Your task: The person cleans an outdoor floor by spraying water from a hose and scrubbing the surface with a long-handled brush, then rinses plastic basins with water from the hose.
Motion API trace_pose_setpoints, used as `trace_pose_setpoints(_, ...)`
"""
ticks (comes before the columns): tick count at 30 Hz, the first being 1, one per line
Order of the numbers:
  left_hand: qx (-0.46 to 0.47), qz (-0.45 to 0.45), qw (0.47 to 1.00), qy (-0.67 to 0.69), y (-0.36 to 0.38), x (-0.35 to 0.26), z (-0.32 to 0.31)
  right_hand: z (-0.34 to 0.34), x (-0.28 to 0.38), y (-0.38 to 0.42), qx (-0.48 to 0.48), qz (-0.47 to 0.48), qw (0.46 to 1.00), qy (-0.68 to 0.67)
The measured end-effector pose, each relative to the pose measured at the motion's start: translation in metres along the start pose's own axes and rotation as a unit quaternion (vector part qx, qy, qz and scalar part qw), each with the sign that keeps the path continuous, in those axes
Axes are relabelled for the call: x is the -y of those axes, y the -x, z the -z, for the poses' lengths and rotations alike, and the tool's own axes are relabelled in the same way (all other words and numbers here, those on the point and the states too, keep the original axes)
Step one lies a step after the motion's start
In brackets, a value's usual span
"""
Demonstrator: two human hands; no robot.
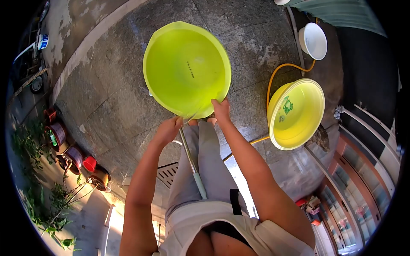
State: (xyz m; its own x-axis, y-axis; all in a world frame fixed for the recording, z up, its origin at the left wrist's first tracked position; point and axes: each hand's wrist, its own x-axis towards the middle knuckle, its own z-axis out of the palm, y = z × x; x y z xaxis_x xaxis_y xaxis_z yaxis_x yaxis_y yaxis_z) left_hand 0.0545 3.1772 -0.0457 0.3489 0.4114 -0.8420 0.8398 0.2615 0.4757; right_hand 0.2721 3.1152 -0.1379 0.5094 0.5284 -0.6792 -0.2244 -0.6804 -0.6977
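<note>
A large lime-green basin (183, 68) is tilted in front of me, its inside facing up toward my view and dark printed characters on its bottom. My left hand (168, 131) is closed at its near rim, on the left. On the right, my right hand (221, 112) grips the same rim with the thumb inside. A clear streak, like water, shows at the near edge between the hands. Against my legs rests a metal pole (188, 151) with a grey-green grip; its far end is hidden behind the basin.
To the right stand a yellow tub (305, 121) with a green print inside and a white bucket (315, 41). An orange hose (273, 77) runs along them over the stone floor (106, 115). Potted plants (72, 158) and a red cup (89, 164) line the left side. A floor grate (166, 174) lies by my legs.
</note>
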Motion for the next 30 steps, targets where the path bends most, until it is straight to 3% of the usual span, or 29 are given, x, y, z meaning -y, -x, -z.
trace_pose_setpoints(4,-0.061,0.034,0.997,0.027,-0.001,0.006,0.000,-0.027,0.012,0.014,-0.051,-0.054,0.994,0.084)
trace_pose_setpoints(5,-0.077,0.039,0.996,0.028,-0.003,0.014,0.000,-0.029,0.013,0.015,-0.075,-0.021,0.993,0.091)
trace_pose_setpoints(8,-0.106,0.021,0.994,0.022,-0.012,0.046,0.001,-0.029,-0.002,0.008,-0.103,-0.038,0.978,0.177)
trace_pose_setpoints(10,-0.081,0.052,0.994,0.045,-0.014,0.062,0.005,-0.021,-0.008,0.007,-0.116,-0.027,0.972,0.201)
trace_pose_setpoints(12,-0.078,0.054,0.993,0.065,-0.009,0.062,0.009,-0.011,0.006,0.011,-0.123,-0.087,0.962,0.227)
trace_pose_setpoints(15,-0.059,0.083,0.991,0.085,-0.007,0.060,0.013,-0.003,0.006,0.005,-0.162,-0.032,0.954,0.249)
trace_pose_setpoints(22,-0.095,0.036,0.995,0.003,-0.015,0.037,0.003,-0.014,0.036,-0.008,-0.072,0.113,0.944,0.302)
trace_pose_setpoints(27,-0.048,-0.015,0.997,-0.056,-0.018,0.020,-0.009,-0.010,0.032,-0.009,-0.031,0.203,0.943,0.260)
trace_pose_setpoints(30,-0.058,0.009,0.998,-0.020,-0.018,0.025,-0.007,0.004,0.028,-0.006,0.005,0.120,0.966,0.230)
